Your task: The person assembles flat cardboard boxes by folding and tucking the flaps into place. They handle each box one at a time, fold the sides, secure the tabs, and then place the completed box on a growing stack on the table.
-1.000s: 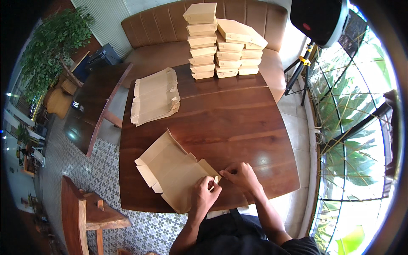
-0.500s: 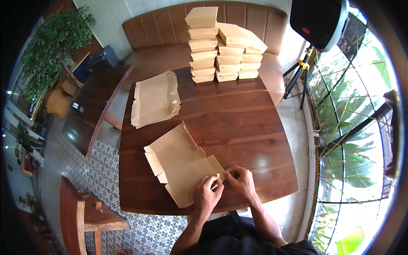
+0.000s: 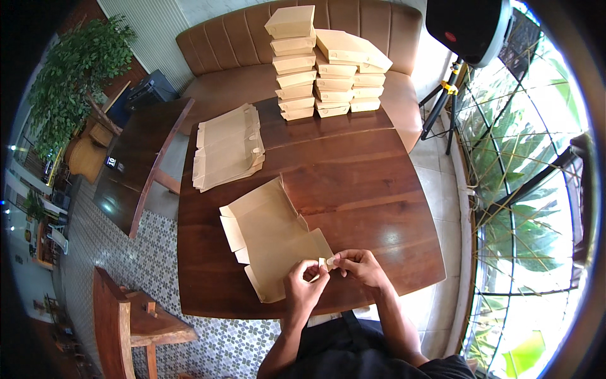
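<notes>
Daylight pours in at the right-hand window (image 3: 548,325), so strong I see white around the leaves (image 3: 524,243). A soft glare sits on the brown table (image 3: 353,196); the far left is dim, edges bowing toward blackened corners.

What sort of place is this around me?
Probably a café or restaurant seating area: a brown padded bench runs behind the wooden table, a second table stands to the left, and potted-looking greenery sits beyond it.
</notes>
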A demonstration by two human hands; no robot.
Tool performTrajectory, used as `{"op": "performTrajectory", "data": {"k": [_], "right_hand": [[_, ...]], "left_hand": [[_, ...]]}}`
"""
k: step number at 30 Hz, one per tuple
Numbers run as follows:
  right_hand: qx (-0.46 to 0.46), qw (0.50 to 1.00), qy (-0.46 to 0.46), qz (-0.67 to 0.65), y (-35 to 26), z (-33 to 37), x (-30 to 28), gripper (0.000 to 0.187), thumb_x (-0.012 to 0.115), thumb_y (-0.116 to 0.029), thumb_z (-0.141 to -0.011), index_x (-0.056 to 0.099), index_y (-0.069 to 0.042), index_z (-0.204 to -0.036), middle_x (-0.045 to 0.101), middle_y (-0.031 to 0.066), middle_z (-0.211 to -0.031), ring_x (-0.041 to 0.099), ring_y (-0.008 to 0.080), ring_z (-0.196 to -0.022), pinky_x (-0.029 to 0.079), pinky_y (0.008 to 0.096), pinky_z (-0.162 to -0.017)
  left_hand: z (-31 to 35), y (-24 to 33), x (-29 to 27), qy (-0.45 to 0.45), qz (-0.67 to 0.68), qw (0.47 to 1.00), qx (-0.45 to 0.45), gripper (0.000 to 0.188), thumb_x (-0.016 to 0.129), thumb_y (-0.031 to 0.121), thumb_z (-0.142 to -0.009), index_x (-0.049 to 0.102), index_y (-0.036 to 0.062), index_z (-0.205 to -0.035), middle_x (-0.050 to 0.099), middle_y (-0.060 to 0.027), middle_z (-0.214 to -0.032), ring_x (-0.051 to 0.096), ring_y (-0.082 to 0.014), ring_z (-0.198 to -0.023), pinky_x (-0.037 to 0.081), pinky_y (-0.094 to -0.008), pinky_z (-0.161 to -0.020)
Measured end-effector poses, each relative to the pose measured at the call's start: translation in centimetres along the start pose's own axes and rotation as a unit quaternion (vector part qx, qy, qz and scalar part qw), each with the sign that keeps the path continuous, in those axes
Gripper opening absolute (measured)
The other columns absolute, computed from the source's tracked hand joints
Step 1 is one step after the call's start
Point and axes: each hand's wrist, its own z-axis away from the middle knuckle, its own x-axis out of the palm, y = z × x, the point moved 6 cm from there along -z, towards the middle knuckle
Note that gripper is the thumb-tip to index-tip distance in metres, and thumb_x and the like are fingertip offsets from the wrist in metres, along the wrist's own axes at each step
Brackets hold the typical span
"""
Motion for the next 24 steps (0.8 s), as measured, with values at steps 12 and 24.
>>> {"op": "performTrajectory", "data": {"k": [12, 24], "right_hand": [[-0.015, 0.999, -0.026, 0.039, -0.1, -0.2, 0.6, 0.022, 0.070, -0.019, -0.102, 0.077, 0.002, -0.105, 0.070, -0.0017, -0.086, 0.053, 0.0049, -0.072, 0.042, 0.0225, -0.065], [-0.006, 0.993, 0.023, 0.117, -0.4, 0.0, 0.6, 0.025, 0.076, -0.024, -0.099, 0.079, 0.000, -0.102, 0.070, -0.0032, -0.082, 0.056, 0.0042, -0.071, 0.044, 0.0232, -0.063]], "left_hand": [[0.3, -0.9, 0.5, -0.017, 0.055, 0.998, -0.022, 0.025, 0.087, 0.017, -0.092, 0.076, -0.0031, -0.103, 0.077, -0.0047, -0.086, 0.069, -0.0086, -0.077, 0.057, -0.0269, -0.073], [0.1, -2.6, 0.2, -0.114, 0.063, 0.989, -0.077, 0.029, 0.078, 0.015, -0.100, 0.074, -0.0076, -0.117, 0.079, -0.0093, -0.103, 0.072, -0.0118, -0.090, 0.057, -0.0268, -0.083]]}}
